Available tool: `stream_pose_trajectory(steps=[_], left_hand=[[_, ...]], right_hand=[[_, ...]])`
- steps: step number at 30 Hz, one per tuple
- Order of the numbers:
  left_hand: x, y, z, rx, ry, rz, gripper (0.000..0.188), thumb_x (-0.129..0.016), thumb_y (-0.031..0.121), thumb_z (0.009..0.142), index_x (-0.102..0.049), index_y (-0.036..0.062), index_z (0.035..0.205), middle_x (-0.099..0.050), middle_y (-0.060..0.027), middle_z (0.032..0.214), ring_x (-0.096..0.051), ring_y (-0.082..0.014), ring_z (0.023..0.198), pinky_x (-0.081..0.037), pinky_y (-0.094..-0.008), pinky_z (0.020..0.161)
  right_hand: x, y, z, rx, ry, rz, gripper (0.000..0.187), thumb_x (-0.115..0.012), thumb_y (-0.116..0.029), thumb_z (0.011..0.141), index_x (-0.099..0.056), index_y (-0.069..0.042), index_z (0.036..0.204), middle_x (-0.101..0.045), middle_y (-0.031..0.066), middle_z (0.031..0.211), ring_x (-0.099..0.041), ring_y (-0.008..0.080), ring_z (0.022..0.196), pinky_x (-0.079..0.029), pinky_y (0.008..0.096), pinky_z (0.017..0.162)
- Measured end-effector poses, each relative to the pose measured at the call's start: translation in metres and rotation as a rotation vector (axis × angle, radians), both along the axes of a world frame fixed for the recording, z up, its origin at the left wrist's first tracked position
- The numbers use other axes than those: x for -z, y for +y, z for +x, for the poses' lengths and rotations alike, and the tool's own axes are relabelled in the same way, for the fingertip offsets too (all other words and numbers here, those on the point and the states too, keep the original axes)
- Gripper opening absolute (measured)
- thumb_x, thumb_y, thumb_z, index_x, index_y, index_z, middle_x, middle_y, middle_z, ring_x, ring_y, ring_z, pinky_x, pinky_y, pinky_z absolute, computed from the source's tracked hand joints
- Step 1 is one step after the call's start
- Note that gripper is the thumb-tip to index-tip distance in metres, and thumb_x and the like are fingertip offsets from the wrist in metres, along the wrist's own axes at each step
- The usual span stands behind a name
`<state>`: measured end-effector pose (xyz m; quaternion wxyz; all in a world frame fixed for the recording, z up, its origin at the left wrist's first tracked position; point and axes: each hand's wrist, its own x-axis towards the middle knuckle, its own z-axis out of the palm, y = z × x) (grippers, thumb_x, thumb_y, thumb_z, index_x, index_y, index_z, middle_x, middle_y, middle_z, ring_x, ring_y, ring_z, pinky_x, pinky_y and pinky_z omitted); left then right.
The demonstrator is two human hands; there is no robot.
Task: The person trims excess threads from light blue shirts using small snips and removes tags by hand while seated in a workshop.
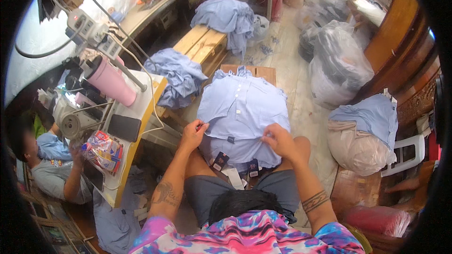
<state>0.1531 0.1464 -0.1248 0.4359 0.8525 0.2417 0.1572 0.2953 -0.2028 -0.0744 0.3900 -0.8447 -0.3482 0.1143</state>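
Observation:
A light blue buttoned shirt (240, 106) is spread on top of a stack of similar blue garments in front of my knees. My left hand (190, 135) is closed at the shirt's left edge. Something small and reddish shows at its fingertips, too small to name. At the right, my right hand (280, 141) pinches the end of the shirt's near edge. A small dark label (230, 139) shows at the middle of that edge. Below it, dark hang tags (220, 161) and a white tag (235, 178) hang toward my lap.
Blue cloth heaps lie on a wooden bench (200, 42). At left, a table (157, 87) holds a pink tumbler (110, 82) and a phone (124, 127); a person (61, 178) sits beside it. Plastic bags (336, 61), a garment bundle (360, 141) and a white plastic stool (409, 153) stand right.

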Motion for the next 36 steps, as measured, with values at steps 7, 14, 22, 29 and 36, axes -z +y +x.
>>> stream_pose_trajectory(steps=[7,14,22,29,36], left_hand=[[-0.158,-0.043,-0.013,-0.182,-0.345,0.132,0.025,-0.068,0.021,0.098,-0.064,0.0009,0.085,-0.054,0.0025,0.068,-0.045,-0.0065,0.064,-0.039,-0.0277,0.057],[-0.203,-0.062,-0.011,-0.181,-0.366,0.214,0.027,-0.063,0.020,0.101,-0.057,-0.0003,0.084,-0.054,-0.0005,0.072,-0.047,-0.0077,0.068,-0.041,-0.0273,0.060],[-0.318,-0.069,0.035,-0.325,-0.905,0.364,0.035,-0.059,0.028,0.105,-0.053,0.0006,0.084,-0.048,-0.0003,0.074,-0.042,-0.0103,0.069,-0.041,-0.0289,0.065],[-0.467,-0.089,0.002,-0.550,-1.376,0.638,0.037,-0.070,0.041,0.097,-0.068,0.0044,0.092,-0.067,-0.0039,0.077,-0.062,-0.0124,0.073,-0.048,-0.0299,0.068],[-0.474,-0.123,-0.056,-0.395,-1.099,1.251,0.041,-0.081,0.041,0.085,-0.075,0.0032,0.101,-0.073,-0.0124,0.088,-0.068,-0.0241,0.077,-0.052,-0.0366,0.077]], right_hand=[[-0.131,0.034,0.101,0.043,0.016,0.321,0.019,-0.063,-0.018,0.097,-0.057,0.000,0.095,-0.064,0.0135,0.080,-0.069,0.0222,0.061,-0.052,0.0370,0.062],[-0.229,0.085,0.106,0.052,-0.457,0.390,0.014,-0.060,-0.015,0.098,-0.054,-0.002,0.099,-0.061,0.0132,0.082,-0.066,0.0249,0.074,-0.051,0.0390,0.072],[-0.333,0.096,0.130,0.171,-0.713,0.781,0.019,-0.060,-0.016,0.101,-0.057,0.002,0.099,-0.065,0.0132,0.086,-0.064,0.0219,0.081,-0.051,0.0369,0.075],[-0.482,0.104,0.125,-0.201,-0.098,1.087,0.023,-0.058,-0.020,0.105,-0.055,0.002,0.112,-0.065,0.0129,0.104,-0.067,0.0226,0.089,-0.059,0.0388,0.081],[-0.492,0.081,0.087,-0.603,0.062,1.284,0.030,-0.057,-0.027,0.105,-0.061,0.003,0.110,-0.067,0.0123,0.106,-0.064,0.0216,0.097,-0.051,0.0377,0.093]])
